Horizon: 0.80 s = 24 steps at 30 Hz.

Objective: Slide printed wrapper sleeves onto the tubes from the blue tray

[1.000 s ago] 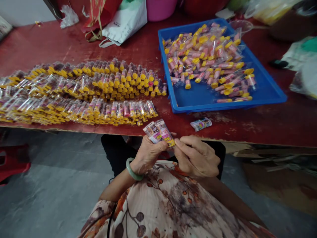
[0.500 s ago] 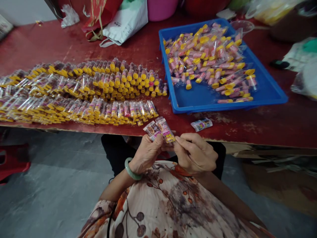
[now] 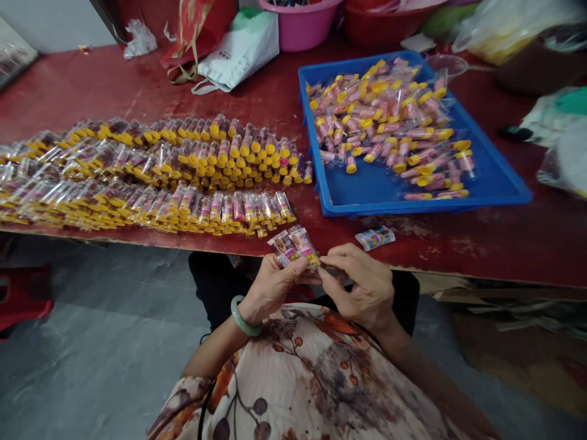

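Observation:
My left hand (image 3: 275, 281), with a green bangle at its wrist, is closed round two small printed plastic packets. One printed packet (image 3: 302, 243) with clear film and a yellow lower end lies on top, tilted; the other packet (image 3: 282, 245) fans out to its left. My right hand (image 3: 360, 284) pinches the lower right corner of the top packet between thumb and forefinger. Whether a tube is inside it I cannot tell. Both hands are just off the table's front edge. A loose printed wrapper (image 3: 375, 237) lies on the table beyond my right hand.
Stacked rows of wrapped yellow-capped tubes (image 3: 206, 208) fill the table's left. A blue tray (image 3: 426, 208) to the right holds many pink tubes with yellow caps (image 3: 389, 116). Bags (image 3: 243, 52) and a pink basin (image 3: 302, 24) stand behind. A red stool (image 3: 30, 296) is on the floor.
The view has tilted up slightly, so the table sits lower in it. My right fingers have shifted slightly at the top packet's lower corner; my left hand keeps its hold.

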Tool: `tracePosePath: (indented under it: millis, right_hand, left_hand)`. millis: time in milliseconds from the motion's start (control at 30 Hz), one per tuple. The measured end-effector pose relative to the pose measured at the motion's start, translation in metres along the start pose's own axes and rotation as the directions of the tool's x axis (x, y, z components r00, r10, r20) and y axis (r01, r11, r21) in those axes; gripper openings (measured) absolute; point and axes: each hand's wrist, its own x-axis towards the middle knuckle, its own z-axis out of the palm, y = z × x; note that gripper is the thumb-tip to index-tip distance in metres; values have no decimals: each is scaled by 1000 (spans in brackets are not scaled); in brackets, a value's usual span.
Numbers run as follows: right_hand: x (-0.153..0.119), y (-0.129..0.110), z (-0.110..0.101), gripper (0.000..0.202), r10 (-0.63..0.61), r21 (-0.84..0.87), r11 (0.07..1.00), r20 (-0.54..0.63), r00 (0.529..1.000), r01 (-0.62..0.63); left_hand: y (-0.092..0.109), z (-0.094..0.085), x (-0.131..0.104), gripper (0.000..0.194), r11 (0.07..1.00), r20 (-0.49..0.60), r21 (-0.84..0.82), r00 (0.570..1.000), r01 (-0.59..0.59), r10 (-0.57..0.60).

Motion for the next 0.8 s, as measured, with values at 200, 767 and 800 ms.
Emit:
tracePosePath:
  millis: [200, 767, 800]
  right_hand:
    - [8, 5, 0, 28, 385, 204, 879, 234, 893, -432]
    - [65, 18, 49, 38, 557, 568, 467, 406, 725, -677]
    - [70, 23, 55, 38, 592, 557, 469, 378, 712, -685]
  left_hand:
    - [0, -7, -1, 36, 979, 18, 202, 999, 31, -36]
    - [27, -20, 1, 49, 997, 45, 11, 996, -81, 80]
    - [28, -21, 2, 48, 995, 7, -20, 995, -97, 97]
